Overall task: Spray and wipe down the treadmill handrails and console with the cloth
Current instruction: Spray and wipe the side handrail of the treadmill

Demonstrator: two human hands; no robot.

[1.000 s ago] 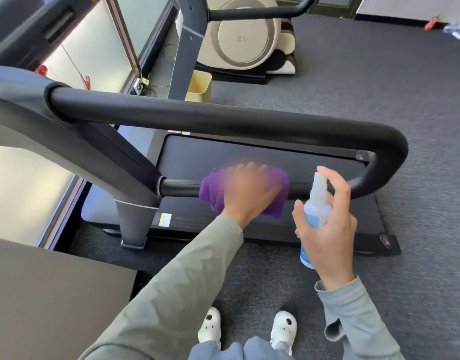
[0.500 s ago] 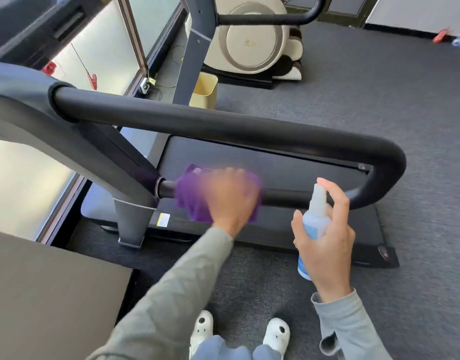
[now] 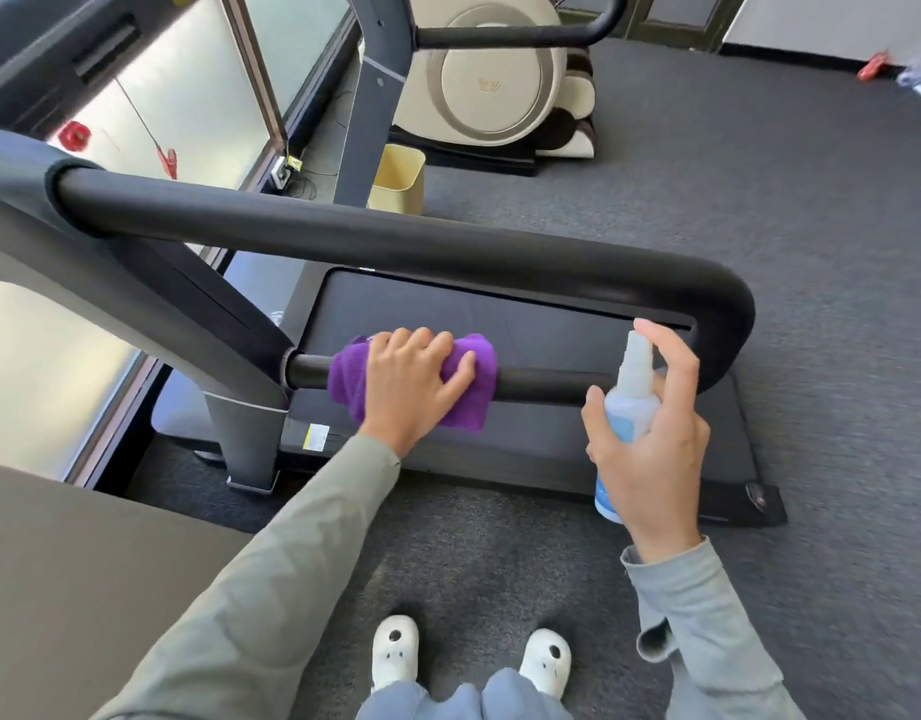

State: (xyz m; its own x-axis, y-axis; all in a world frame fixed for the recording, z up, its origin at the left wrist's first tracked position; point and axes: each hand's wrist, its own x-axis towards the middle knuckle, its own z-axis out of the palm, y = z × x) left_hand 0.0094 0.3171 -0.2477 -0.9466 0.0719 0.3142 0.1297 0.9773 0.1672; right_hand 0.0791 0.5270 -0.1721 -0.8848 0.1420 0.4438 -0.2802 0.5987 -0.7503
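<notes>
Wiping the lower handrail [image 3: 546, 383] near its upright end, the left hand [image 3: 411, 389] presses the purple cloth [image 3: 476, 379] wrapped around it; right hand [image 3: 650, 454] grips the spray bottle [image 3: 629, 402], finger seemingly on the nozzle. Firm, overlapping strokes would serve best.

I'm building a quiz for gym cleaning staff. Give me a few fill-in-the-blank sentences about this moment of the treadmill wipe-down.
1. The left hand presses a ____ cloth around the lower handrail.
2. The right hand holds a ____ bottle.
3. The right index finger rests on the bottle's ____.
4. The person's shoes are ____.

Missing words: purple; spray; nozzle; white
</notes>
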